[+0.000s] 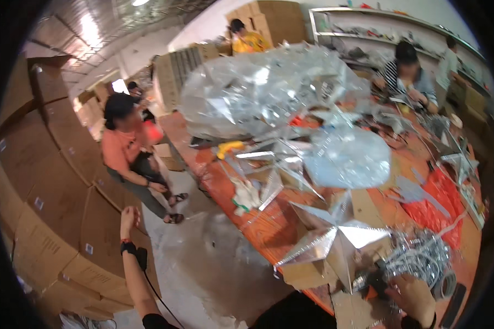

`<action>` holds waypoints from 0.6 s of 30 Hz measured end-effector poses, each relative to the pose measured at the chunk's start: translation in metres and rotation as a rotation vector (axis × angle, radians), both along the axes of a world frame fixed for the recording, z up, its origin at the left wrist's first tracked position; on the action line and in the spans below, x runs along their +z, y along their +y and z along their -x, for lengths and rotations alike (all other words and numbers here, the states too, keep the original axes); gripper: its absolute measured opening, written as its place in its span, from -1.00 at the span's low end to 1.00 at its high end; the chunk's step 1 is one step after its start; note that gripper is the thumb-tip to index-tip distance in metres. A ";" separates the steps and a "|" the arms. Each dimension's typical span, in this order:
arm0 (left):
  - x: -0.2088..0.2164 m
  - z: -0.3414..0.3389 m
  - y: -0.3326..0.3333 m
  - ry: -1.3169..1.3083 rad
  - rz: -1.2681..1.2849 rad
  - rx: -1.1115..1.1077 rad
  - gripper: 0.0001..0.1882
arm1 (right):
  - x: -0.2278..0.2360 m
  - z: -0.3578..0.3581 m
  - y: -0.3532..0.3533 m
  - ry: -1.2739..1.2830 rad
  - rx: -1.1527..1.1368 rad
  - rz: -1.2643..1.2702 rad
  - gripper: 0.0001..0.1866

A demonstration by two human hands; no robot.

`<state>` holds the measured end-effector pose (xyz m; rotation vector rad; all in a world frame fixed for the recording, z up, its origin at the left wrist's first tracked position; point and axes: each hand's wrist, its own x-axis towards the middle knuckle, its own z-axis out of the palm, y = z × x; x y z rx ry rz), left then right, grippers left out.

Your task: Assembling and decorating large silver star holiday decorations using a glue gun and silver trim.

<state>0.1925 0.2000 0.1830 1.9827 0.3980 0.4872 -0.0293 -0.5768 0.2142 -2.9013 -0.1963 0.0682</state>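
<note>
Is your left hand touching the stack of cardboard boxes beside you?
Cannot tell. In the head view the left hand is raised with its fingers overlapping the cardboard boxes, but that single angle shows no plain contact or gap.

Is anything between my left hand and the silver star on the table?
Nothing visible blocks it, but they are far apart. The left hand is raised off to the left, over the floor by the stacked boxes. The silver star sits at the table's near edge, close to the right hand.
</note>
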 end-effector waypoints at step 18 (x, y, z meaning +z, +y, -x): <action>-0.037 -0.014 -0.400 0.153 0.196 -1.101 -0.76 | 0.010 -0.020 0.008 0.218 -0.027 -0.265 -0.45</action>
